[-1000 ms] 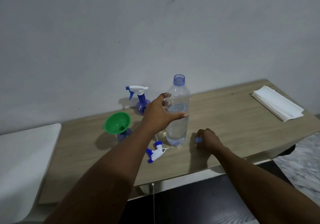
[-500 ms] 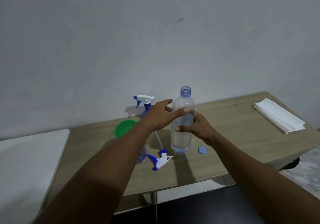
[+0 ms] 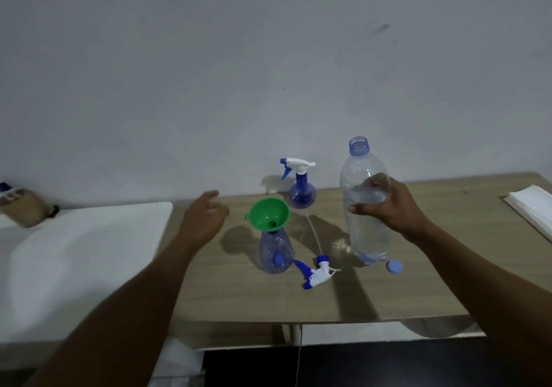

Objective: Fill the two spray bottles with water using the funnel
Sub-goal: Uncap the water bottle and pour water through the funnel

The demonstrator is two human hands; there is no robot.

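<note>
left hand [image 3: 206, 219]: off the water bottle [image 3: 369, 237], which it touched 0.5 s ago; now left of the funnel [image 3: 270, 215] and apart from it; fingers loose and blurred, holding nothing.
right hand [image 3: 391, 207]: still wrapped round the middle of the water bottle; now the only grip on it.
water bottle: uncapped, near upright, neck leaning slightly left; water up to about hand level; base close to the table [image 3: 418, 291], contact cannot be told.
cap [image 3: 394, 266]: blue, flat on the table just right of the water bottle base, as 0.5 s ago.
funnel: green, seated in the neck of the open spray bottle [image 3: 276, 255]; in full view now, partly hidden by the left forearm 0.5 s ago.
open spray bottle: clear blue, upright at table centre, between the two hands.
second spray bottle [image 3: 301, 191]: darker blue, trigger head fitted, behind the funnel near the wall [image 3: 268, 58].
detached spray head [image 3: 316, 273]: on its side on the table, between the open spray bottle and the water bottle base.
dip tube [image 3: 313, 231]: thin, white, running from the detached spray head toward the wall, across the gap between funnel and water bottle.
folded paper [image 3: 534, 207]: white stack at the right table edge, well apart.
white surface [image 3: 74, 252]: left of the table, brown pouch [image 3: 27, 210] at its far end.
</note>
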